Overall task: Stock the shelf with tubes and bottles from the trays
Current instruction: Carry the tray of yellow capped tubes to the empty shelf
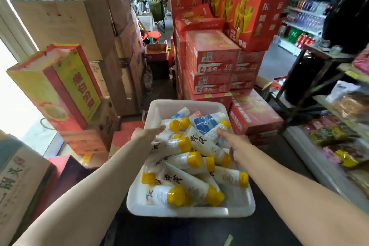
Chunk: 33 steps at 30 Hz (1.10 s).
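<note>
Tubes [207,146] lie heaped in the white tray [191,210], long axes mostly left-right; my right hand [235,142] grips one, left hand [146,134] flat on another.

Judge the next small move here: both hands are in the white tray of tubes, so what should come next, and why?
Probably close the right hand on the yellow-capped tube under its fingers and lift it out. Both hands already reach into the white tray, the left hand touching another tube, and the tubes lie in a loose heap, so a top one should come free first.
</note>
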Available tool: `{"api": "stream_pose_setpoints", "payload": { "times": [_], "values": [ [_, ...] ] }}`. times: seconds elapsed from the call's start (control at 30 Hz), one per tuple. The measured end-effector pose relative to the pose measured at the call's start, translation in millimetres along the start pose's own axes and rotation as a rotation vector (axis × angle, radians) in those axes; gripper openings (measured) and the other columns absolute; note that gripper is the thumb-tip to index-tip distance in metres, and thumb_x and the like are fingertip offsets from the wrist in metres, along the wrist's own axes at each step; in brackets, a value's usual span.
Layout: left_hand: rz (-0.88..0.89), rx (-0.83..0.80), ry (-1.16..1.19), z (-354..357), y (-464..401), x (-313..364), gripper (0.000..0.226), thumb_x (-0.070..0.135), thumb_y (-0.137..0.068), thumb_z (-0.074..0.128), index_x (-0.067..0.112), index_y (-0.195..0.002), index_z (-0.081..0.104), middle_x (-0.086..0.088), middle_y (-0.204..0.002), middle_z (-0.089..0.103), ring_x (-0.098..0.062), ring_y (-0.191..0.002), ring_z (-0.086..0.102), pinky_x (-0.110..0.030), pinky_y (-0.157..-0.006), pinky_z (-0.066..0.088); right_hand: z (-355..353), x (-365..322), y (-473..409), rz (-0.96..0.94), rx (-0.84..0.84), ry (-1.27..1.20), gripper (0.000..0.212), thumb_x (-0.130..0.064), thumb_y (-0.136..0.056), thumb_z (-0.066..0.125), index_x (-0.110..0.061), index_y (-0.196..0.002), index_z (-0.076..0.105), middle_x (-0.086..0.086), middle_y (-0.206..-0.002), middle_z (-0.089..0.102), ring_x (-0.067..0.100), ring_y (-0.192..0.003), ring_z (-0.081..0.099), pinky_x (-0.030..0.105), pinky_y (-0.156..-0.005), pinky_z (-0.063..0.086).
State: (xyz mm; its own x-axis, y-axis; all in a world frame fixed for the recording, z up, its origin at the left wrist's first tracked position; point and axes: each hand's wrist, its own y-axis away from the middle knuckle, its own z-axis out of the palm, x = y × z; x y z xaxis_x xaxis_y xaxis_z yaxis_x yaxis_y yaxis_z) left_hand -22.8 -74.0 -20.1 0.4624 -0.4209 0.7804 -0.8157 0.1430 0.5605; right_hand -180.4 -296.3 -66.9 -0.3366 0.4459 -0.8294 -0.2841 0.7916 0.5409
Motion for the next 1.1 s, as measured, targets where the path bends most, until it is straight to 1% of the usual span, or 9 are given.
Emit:
{"api": "stream_pose_setpoints", "payload": {
  "times": [0.07, 0.23, 0.37, 0.53, 0.63, 0.83, 0.9, 0.97, 1.1],
  "values": [
    [0.044, -0.046, -0.011, 26, 27, -5, 0.071, 0.047, -0.06, 0.093, 0.004, -0.104, 0.057, -0.01, -0.091, 0.063, -0.033, -0.094, 0.065, -0.049, -0.092, 0.054, -44, 9, 9, -0.024, 0.031, -0.035, 0.107, -0.045, -0.048, 0.099, -0.003, -0.134, 0.052, 0.018, -0.127, 0.061, 0.038, -0.115, 0.06, 0.054, -0.1, 0.05],
    [0.077, -0.2, -0.078, 107, 92, -34, 0.094, 0.053, -0.052, 0.094, 0.007, -0.125, 0.055, -0.009, -0.106, 0.065, -0.034, -0.095, 0.066, -0.051, -0.086, 0.057, -172, 42, 36, -0.004, 0.128, -0.146, 0.112, -0.047, -0.022, 0.101, -0.005, -0.117, 0.059, 0.015, -0.109, 0.069, 0.035, -0.09, 0.071, 0.053, -0.083, 0.06],
    [0.053, -0.35, -0.126, 184, 152, -82, 0.095, 0.05, -0.044, 0.097, 0.004, -0.116, 0.056, -0.011, -0.102, 0.065, -0.035, -0.092, 0.067, -0.053, -0.085, 0.057, -290, 92, 60, 0.03, 0.217, -0.206, 0.106, -0.046, -0.043, 0.1, -0.005, -0.128, 0.052, 0.012, -0.116, 0.064, 0.032, -0.099, 0.065, 0.049, -0.09, 0.056],
    [0.012, -0.529, -0.271, 297, 218, -158, 0.109, 0.051, -0.037, 0.099, 0.003, -0.125, 0.056, -0.016, -0.114, 0.065, -0.038, -0.097, 0.068, -0.052, -0.087, 0.057, -460, 228, 31, 0.13, 0.369, -0.299, 0.121, -0.063, -0.008, 0.097, -0.017, -0.116, 0.067, 0.009, -0.1, 0.076, 0.032, -0.083, 0.075, 0.056, -0.077, 0.06],
    [0.081, -0.635, -0.378, 347, 296, -193, 0.084, 0.038, -0.065, 0.092, -0.005, -0.127, 0.055, -0.02, -0.121, 0.063, -0.037, -0.103, 0.065, -0.045, -0.085, 0.056, -552, 309, 49, 0.186, 0.541, -0.372, 0.119, -0.066, -0.008, 0.095, -0.019, -0.114, 0.068, 0.006, -0.098, 0.076, 0.03, -0.082, 0.075, 0.052, -0.078, 0.061],
    [0.128, -0.889, -0.623, 447, 424, -271, 0.096, 0.036, -0.06, 0.095, -0.006, -0.131, 0.046, -0.02, -0.125, 0.056, -0.041, -0.109, 0.06, -0.045, -0.086, 0.055, -634, 348, 214, 0.266, 0.831, -0.61, 0.08, -0.053, -0.048, 0.097, -0.011, -0.107, 0.062, 0.011, -0.099, 0.072, 0.028, -0.082, 0.073, 0.039, -0.058, 0.061],
    [0.143, -0.981, -0.731, 502, 443, -314, 0.125, 0.05, -0.033, 0.1, -0.003, -0.133, 0.047, -0.019, -0.128, 0.057, -0.04, -0.107, 0.062, -0.05, -0.089, 0.055, -664, 379, 249, 0.271, 0.92, -0.715, 0.084, -0.049, -0.049, 0.097, -0.006, -0.114, 0.064, 0.011, -0.102, 0.073, 0.025, -0.082, 0.073, 0.032, -0.052, 0.058],
    [0.174, -1.073, -0.848, 545, 475, -349, 0.137, 0.062, -0.015, 0.096, 0.004, -0.132, 0.051, -0.017, -0.125, 0.06, -0.039, -0.104, 0.064, -0.051, -0.089, 0.055, -689, 404, 282, 0.288, 1.032, -0.768, 0.1, -0.053, -0.038, 0.098, 0.0, -0.116, 0.063, 0.013, -0.105, 0.073, 0.029, -0.085, 0.073, 0.042, -0.067, 0.062],
    [0.241, -1.295, -1.029, 556, 604, -364, 0.088, 0.043, -0.067, 0.09, -0.004, -0.131, 0.052, -0.014, -0.123, 0.058, -0.037, -0.112, 0.061, -0.04, -0.081, 0.049, -731, 430, 345, 0.37, 1.274, -0.893, 0.079, -0.034, -0.066, 0.093, 0.007, -0.122, 0.056, 0.021, -0.116, 0.064, 0.034, -0.098, 0.066, 0.037, -0.071, 0.053]
  ]
}}
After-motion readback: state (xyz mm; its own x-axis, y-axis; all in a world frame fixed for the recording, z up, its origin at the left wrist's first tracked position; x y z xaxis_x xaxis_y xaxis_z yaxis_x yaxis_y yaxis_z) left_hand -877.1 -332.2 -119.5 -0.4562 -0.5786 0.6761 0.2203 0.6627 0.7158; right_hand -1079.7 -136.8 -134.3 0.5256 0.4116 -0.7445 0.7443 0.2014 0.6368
